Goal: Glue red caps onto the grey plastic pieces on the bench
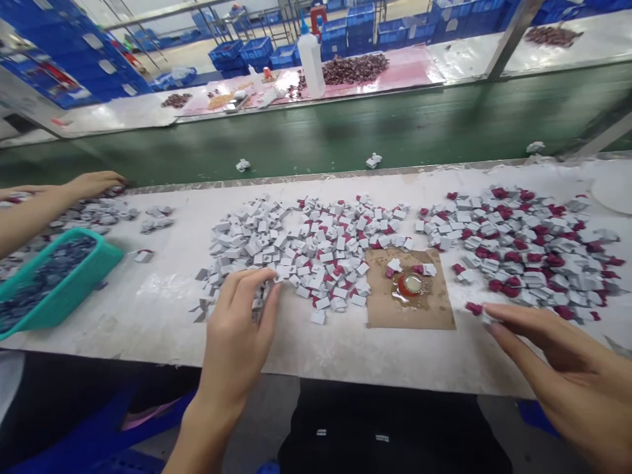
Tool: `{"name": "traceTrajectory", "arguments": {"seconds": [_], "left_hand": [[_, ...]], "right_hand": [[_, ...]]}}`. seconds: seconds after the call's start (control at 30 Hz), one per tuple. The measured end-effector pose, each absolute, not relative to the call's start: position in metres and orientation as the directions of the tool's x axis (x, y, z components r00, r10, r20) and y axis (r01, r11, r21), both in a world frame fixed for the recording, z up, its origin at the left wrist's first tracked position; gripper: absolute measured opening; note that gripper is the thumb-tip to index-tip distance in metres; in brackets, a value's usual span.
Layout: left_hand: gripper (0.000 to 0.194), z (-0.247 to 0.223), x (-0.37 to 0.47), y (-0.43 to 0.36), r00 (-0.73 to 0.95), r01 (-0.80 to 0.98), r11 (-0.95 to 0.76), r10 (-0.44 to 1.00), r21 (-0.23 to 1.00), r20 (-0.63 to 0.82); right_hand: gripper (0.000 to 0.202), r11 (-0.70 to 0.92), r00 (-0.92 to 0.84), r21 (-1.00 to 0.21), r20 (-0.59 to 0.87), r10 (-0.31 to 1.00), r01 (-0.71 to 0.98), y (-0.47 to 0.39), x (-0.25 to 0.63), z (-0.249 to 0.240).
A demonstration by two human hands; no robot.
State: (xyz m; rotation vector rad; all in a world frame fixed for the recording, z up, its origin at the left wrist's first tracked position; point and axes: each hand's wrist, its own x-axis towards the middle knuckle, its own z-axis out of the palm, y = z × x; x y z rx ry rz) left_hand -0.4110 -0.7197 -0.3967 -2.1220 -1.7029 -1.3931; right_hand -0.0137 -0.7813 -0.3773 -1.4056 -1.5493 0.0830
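My left hand (239,332) rests at the near edge of a big heap of small grey plastic parts (296,247), its fingertips pinching one grey piece at the heap's front. My right hand (557,359) lies flat with fingers stretched toward a second heap of grey and magenta parts (523,247), its fingertips just short of a loose magenta piece (474,307). Between the heaps lies a brown cardboard square (424,309) carrying a small red cap of clear liquid (411,284).
A co-worker's arm and hand (74,191) reach over grey parts at the left, beside a teal basket (64,286) of dark pieces. Behind the white table runs a green conveyor belt (316,138) with a few parts. A white squeeze bottle (311,59) stands beyond it.
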Motion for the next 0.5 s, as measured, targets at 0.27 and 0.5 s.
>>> {"name": "traceTrajectory", "arguments": {"seconds": [0.27,0.5], "left_hand": [[0.03,-0.42,-0.349,-0.763,0.353,0.487,-0.59,0.807,0.644,0.473],[0.037,-0.437,-0.337,-0.763,0.273,0.447,-0.528,0.849,0.722,0.452]], "right_hand": [[0.018,0.405,0.077,-0.615,0.606,0.792,0.677,-0.752,-0.062,-0.356],[0.017,0.419,0.022,-0.565,0.613,0.79,0.711,-0.74,-0.065,-0.356]]}}
